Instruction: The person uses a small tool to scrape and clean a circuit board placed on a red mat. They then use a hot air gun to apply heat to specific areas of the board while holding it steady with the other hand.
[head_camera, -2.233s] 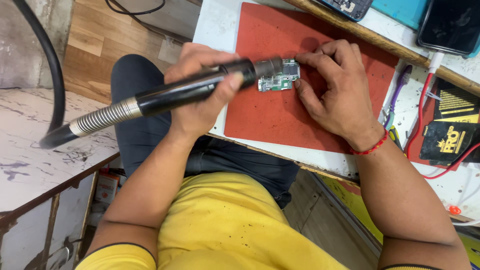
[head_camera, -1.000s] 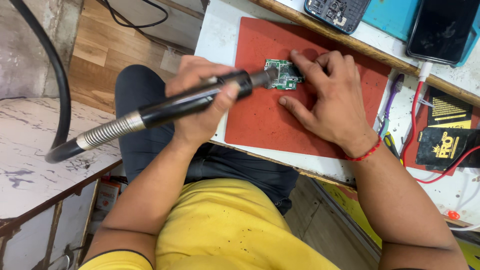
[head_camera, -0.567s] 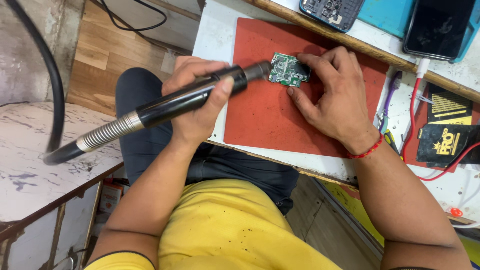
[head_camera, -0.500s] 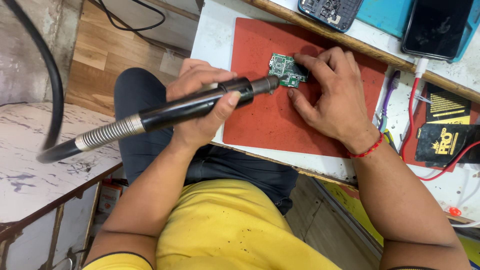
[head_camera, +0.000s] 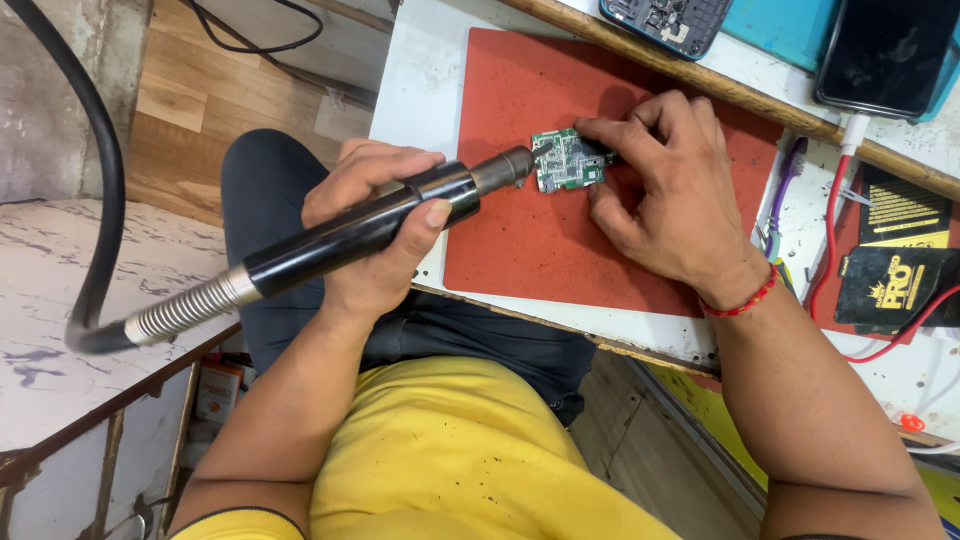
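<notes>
The left hand (head_camera: 375, 235) is closed around a black tool (head_camera: 360, 228) with a thick hose (head_camera: 95, 180) at its back end. It is held like a fat pen, so the metal tip points at a small green circuit board (head_camera: 565, 160). The right hand (head_camera: 665, 195) presses its fingers (head_camera: 610, 135) down on the board's far edge, likely to keep it from sliding. The board lies flat on a red mat (head_camera: 520, 240) on the tabletop (head_camera: 415, 90), right between both hands. The tip sits just beside the board's near edge. A dark phone (head_camera: 885, 55) lies well apart.
</notes>
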